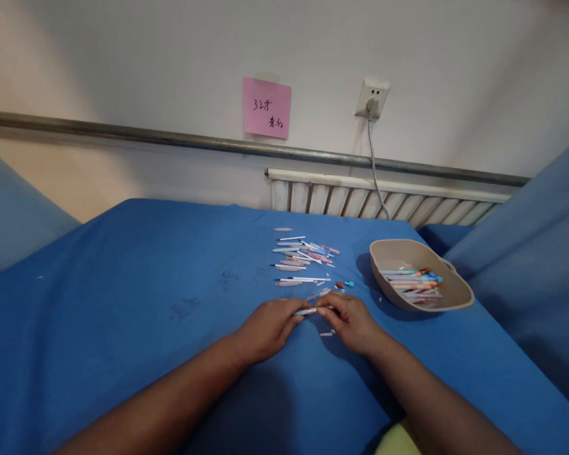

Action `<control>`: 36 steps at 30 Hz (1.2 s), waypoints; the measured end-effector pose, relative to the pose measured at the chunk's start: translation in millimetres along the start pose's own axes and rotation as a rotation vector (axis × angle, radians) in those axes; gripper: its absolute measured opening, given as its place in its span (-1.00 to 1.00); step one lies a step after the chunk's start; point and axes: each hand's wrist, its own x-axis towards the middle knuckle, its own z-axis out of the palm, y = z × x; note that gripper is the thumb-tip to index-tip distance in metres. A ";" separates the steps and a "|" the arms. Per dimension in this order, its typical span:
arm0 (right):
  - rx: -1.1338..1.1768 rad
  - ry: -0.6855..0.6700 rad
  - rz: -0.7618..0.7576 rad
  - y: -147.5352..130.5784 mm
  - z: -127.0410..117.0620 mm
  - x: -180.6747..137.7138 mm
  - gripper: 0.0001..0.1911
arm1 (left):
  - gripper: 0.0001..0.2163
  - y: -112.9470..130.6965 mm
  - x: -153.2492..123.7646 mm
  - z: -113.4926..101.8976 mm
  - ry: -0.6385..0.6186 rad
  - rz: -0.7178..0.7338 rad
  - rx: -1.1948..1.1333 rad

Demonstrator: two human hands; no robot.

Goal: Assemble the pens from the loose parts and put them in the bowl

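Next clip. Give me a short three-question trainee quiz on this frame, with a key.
1. True or false: the left hand and the right hand grip the same pen.
2. The loose pen parts lie: A) on the radiator, B) on the blue cloth beyond the hands, C) on the floor.
3. What holds the coloured pens on the person's right?
Key: 1 true; 2 B; 3 the beige tray.

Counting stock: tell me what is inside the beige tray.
Inside the beige tray lies a small heap of pens, blue and orange tipped. Any beneath the heap are hidden.
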 end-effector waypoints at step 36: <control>0.277 0.131 0.254 -20.3 23.4 -5.0 -0.84 | -0.74 -0.8 13.4 12.5 0.435 -0.430 -1.232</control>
